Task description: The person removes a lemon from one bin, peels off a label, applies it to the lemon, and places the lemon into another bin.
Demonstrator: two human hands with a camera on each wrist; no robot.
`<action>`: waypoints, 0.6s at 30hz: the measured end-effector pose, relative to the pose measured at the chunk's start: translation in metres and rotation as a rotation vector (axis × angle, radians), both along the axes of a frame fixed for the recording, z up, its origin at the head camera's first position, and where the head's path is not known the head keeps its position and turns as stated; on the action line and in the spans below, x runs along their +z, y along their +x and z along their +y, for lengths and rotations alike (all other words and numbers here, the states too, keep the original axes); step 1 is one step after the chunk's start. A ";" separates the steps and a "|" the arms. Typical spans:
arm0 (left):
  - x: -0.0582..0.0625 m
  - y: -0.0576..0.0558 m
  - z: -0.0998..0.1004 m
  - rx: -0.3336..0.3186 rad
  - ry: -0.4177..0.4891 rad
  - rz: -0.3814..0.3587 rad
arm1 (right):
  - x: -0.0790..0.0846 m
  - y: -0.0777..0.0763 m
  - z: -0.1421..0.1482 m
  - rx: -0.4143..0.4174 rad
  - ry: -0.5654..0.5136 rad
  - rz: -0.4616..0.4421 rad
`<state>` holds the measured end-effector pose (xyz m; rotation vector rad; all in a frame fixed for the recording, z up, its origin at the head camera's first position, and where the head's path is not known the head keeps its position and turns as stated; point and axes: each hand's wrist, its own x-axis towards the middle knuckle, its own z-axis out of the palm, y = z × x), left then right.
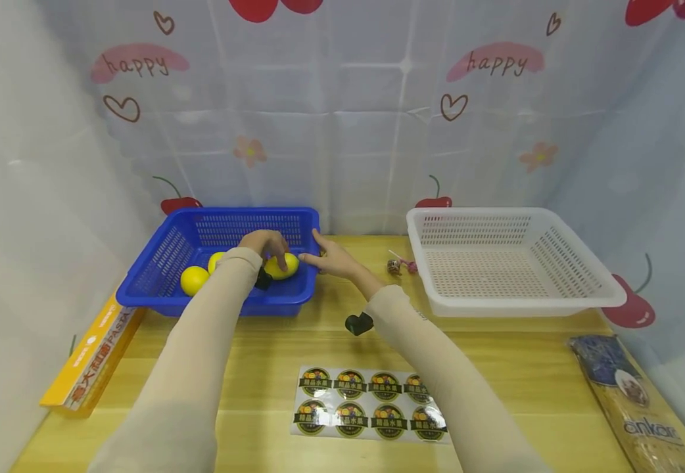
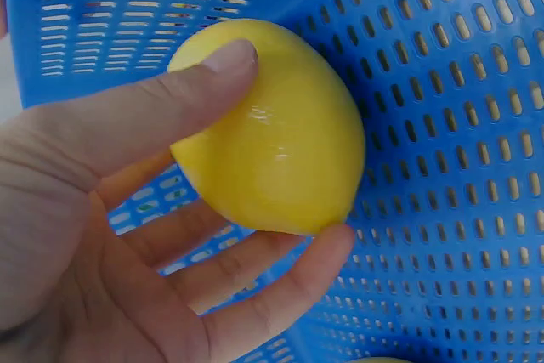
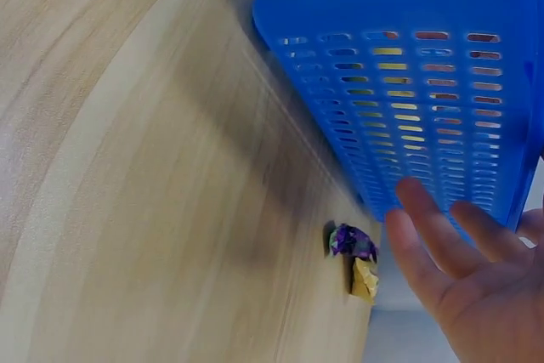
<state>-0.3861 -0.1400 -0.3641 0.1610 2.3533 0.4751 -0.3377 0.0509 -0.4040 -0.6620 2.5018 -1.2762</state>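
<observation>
Inside the blue basket point(image 1: 159, 301), on its right side, my left hand point(image 1: 267, 244) grips a lemon point(image 1: 282, 266). In the left wrist view the thumb lies over the top of the lemon point(image 2: 280, 133) and the fingers curl under it, close to the perforated wall. Two more yellow lemons point(image 1: 194, 280) sit farther left in the basket, one partly hidden by my left sleeve. My right hand point(image 1: 338, 258) is at the basket's right rim, thumb and fingers spread. In the right wrist view its extended fingers point(image 3: 416, 210) overlap the outer wall.
A white basket point(image 1: 431, 289) stands on the right, with lollipops point(image 1: 401, 265) beside it. Wrapped candies point(image 3: 355, 252) lie by the blue basket. A pasta box point(image 1: 96, 355) is at left, a pasta bag point(image 1: 632, 401) at right, a sticker sheet point(image 1: 369, 404) in front.
</observation>
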 end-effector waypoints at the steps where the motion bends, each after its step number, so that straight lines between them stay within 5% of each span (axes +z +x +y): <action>1: -0.001 0.000 0.000 0.006 0.003 -0.002 | 0.000 0.000 0.000 0.002 -0.008 -0.008; 10: -0.009 0.002 -0.004 0.002 0.013 0.001 | -0.002 0.001 -0.002 0.008 -0.050 -0.026; 13: -0.008 0.002 -0.007 -0.015 0.016 0.048 | -0.003 0.001 -0.003 0.000 -0.069 -0.038; 18: -0.006 0.004 -0.015 0.049 0.101 0.145 | -0.002 0.001 -0.002 -0.009 -0.071 -0.042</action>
